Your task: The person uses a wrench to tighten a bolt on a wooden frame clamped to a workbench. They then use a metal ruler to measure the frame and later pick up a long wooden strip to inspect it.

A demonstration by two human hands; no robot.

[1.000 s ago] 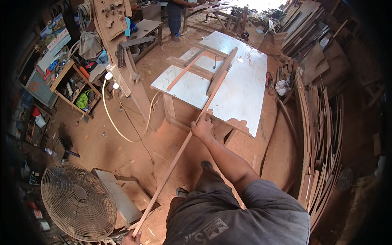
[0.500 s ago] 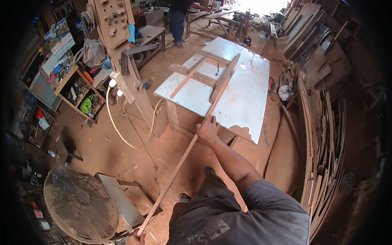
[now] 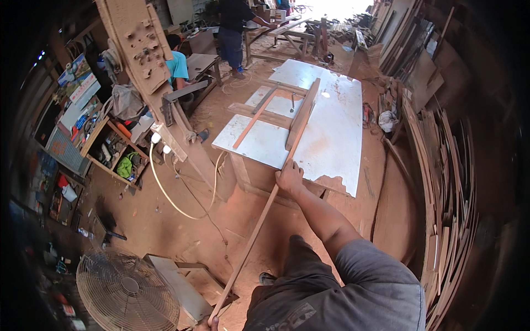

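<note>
Gripping a long wooden strip (image 3: 248, 245), the right hand (image 3: 290, 177) sits at the centre of the frame, fingers curled over the wood just beside the desk (image 3: 339, 132). At the bottom edge, left of centre, the left hand (image 3: 205, 325) is partly cut off, but its fingers seem wrapped round the strip's lower end.

The strip slants from there up to the desk, where its far part appears to lie along a thick dark board (image 3: 301, 118). Slim and long, it looks light for its length, fairly stiff but likely to flex mid-span, with a dry grip and perhaps splinters. One hold near the desk and another at the tail should steady it best.

The desk top is white and dusty, its near right edge chipped ragged. Thin wood pieces and a small metal tool (image 3: 292, 102) lie left of the board.

Reddish dust covers the floor (image 3: 182, 234). A round fan (image 3: 130, 285) stands at lower left, a pale cable (image 3: 156, 175) loops beside a post (image 3: 124, 49) at upper left, and planks (image 3: 444, 220) are stacked at right. Two other people, one in dark clothes (image 3: 232, 41), one in teal (image 3: 178, 67), are at the top left.
</note>
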